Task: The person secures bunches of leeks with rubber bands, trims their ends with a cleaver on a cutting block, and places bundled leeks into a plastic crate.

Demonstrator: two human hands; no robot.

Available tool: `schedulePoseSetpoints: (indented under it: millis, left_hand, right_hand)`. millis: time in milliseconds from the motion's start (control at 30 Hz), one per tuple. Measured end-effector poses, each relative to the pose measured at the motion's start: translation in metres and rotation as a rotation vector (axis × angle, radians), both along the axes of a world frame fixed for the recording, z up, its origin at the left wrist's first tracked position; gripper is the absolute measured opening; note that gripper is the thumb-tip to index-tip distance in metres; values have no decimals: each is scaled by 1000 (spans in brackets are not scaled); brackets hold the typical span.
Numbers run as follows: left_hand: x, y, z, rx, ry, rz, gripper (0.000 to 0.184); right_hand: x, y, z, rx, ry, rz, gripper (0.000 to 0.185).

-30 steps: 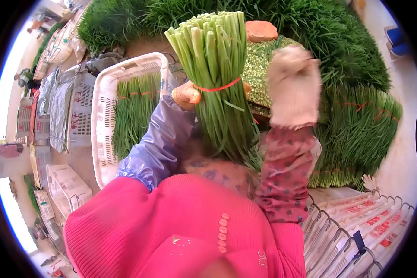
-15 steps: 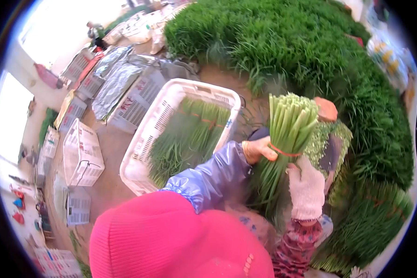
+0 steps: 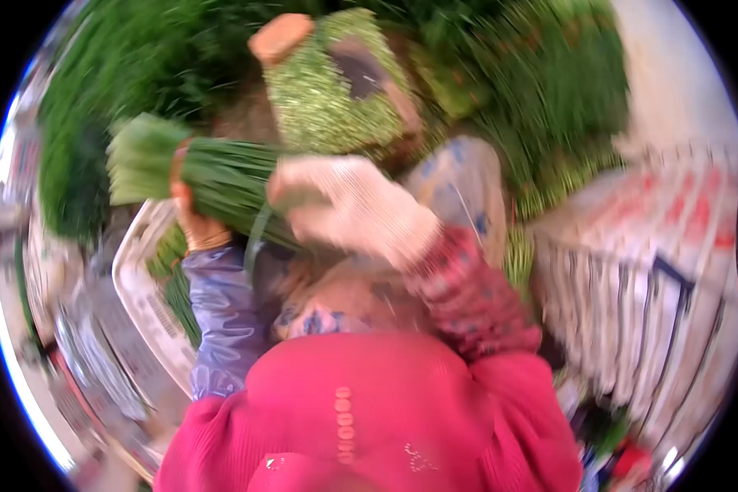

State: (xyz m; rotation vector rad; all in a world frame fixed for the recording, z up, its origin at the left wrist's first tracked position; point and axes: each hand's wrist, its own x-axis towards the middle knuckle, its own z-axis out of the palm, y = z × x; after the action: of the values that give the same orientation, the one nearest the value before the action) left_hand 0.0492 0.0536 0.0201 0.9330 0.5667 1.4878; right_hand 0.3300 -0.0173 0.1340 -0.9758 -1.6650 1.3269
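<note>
A bundle of green chives [image 3: 234, 176] lies sideways in front of me, an orange band round it near the pale cut ends, which point left. My left hand [image 3: 197, 217], in a shiny lilac sleeve, grips the bundle from below near the band. My right hand [image 3: 353, 205] wears a white knitted glove, its fingers curled round the leafy part. Motion blur smears the fingertips. Beyond the bundle stands a block [image 3: 336, 107] covered in green trimmings, with a dark object [image 3: 359, 72] and an orange-brown piece [image 3: 282, 37] on it.
A white plastic crate [image 3: 152, 303] holding chives stands at my left. Loose chives [image 3: 131, 74] are heaped at the far left, and more tied bundles [image 3: 549, 90] lie at the far right. White sacks or slatted crates with red print [image 3: 631, 271] stand at my right.
My view has swung to the right. The bundle has gone from upright to lying sideways, still in my left hand. My gloved right hand has moved onto its leaves.
</note>
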Motion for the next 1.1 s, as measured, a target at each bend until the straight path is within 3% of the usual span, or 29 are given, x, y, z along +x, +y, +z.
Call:
schedulePoseSetpoints:
  millis: [33, 100, 133, 167, 200, 233, 333, 367, 433, 467, 500, 533, 567, 600, 633, 700, 767, 800, 833, 900, 1000, 1033, 1067, 1100]
  left_hand:
    - [-3, 2, 19, 61, -2, 99, 71]
    - [-23, 13, 18, 97, -84, 119, 69]
    - [-36, 41, -22, 117, -188, 155, 67]
    - [-41, 51, -21, 119, -174, 172, 67]
    - [-46, 55, -21, 156, -197, 202, 67]
    - [-53, 56, -28, 192, -217, 230, 67]
    - [-52, 49, -31, 238, -188, 311, 65]
    - [-44, 46, -29, 286, -150, 287, 64]
    - [-34, 35, -19, 256, -149, 294, 62]
    - [-48, 41, -27, 265, -130, 302, 62]
    - [-64, 44, -42, 104, -290, 276, 59]
    - [-45, 39, -23, 263, -72, 324, 58]
    - [-38, 37, -15, 207, -60, 320, 62]
    - [-55, 49, -24, 229, 270, 402, 74]
    - [-37, 41, -9, 172, 80, 234, 78]
    - [-3, 40, 17, 231, 78, 129, 89]
    - [13, 28, 56, 118, 63, 51, 95]
    - [14, 25, 73, 77, 74, 3, 98]
    - [-6, 30, 79, 86, 76, -38, 96]
    - [-52, 35, 97, 102, 80, -120, 93]
    - [-137, -1, 166, 154, 206, 265, 83]
    - [-155, -12, 190, 196, 242, 389, 76]
    - [-165, -20, 213, 249, 270, 515, 69]
    - [-171, -32, 244, 307, 302, 630, 62]
  right_hand:
    - [6, 5, 2, 16, -237, -89, 57]
    - [-6, -2, -63, 98, -633, -152, 67]
    - [-14, 10, -86, -101, -601, -4, 71]
    - [-15, 15, -73, -261, -554, 186, 74]
    - [-26, 9, -69, -243, -436, 204, 75]
    - [-24, -1, -68, -411, -314, 291, 75]
    - [-16, -13, -82, -373, -437, 387, 65]
    - [-6, -19, -103, -190, -591, 311, 57]
    - [30, -19, -60, -96, -866, 125, 32]
    - [41, -22, -53, 77, -899, -120, 25]
    - [48, -23, -47, 251, -943, -374, 20]
    - [47, -14, -46, 372, -971, -451, 12]
    - [39, -6, -28, 404, -653, -511, 11]
    - [28, -2, -21, 636, -431, -526, 12]
    - [12, 11, -14, 527, -372, -398, 32]
    - [-24, 16, -30, 678, -550, -533, 57]
    - [-40, 19, -61, 325, -580, -329, 74]
    - [-24, 17, -56, 206, -467, -267, 67]
    - [-26, 25, -55, 5, -566, -183, 56]
    - [-18, 20, -88, -86, -658, -133, 30]
    - [-3, -1, -140, -33, -696, -164, 26]
    - [9, -11, -153, -82, -851, -110, 27]
    - [19, 2, -165, -303, -1140, 235, 32]
    - [28, -2, -164, -242, -1169, 280, 38]
